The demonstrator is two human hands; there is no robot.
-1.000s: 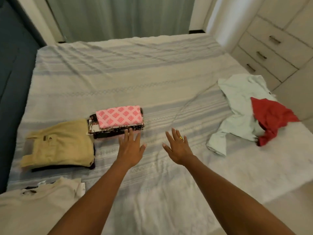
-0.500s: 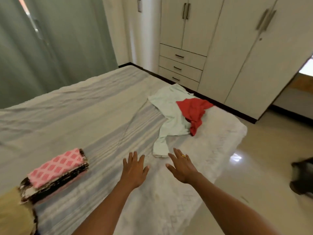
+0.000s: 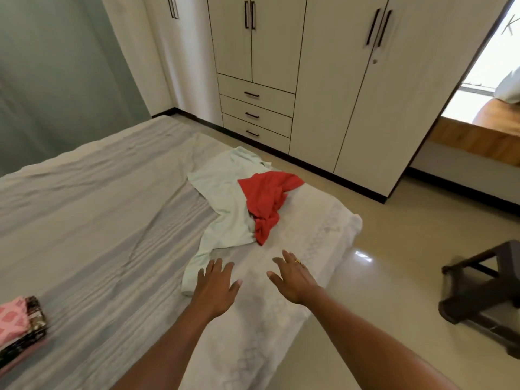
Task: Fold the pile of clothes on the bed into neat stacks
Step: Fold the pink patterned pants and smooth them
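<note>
A crumpled pale mint garment (image 3: 225,204) lies unfolded near the bed's right edge, with a rumpled red garment (image 3: 267,201) partly on top of it. My left hand (image 3: 215,285) hovers with spread fingers just over the mint garment's near end. My right hand (image 3: 292,278), wearing a ring, is stretched out flat above the sheet, a little short of the red garment. Neither hand holds anything. A folded stack topped by a pink patterned piece (image 3: 19,327) sits at the far left edge.
The striped grey bed sheet (image 3: 98,220) covers the bed. White wardrobes with drawers (image 3: 256,114) stand beyond the bed's right side. A dark stool (image 3: 484,294) stands on the tiled floor at right.
The view has swung right, away from the folded stacks and toward the unfolded mint and red garments. Both open hands have moved closer to those garments.
</note>
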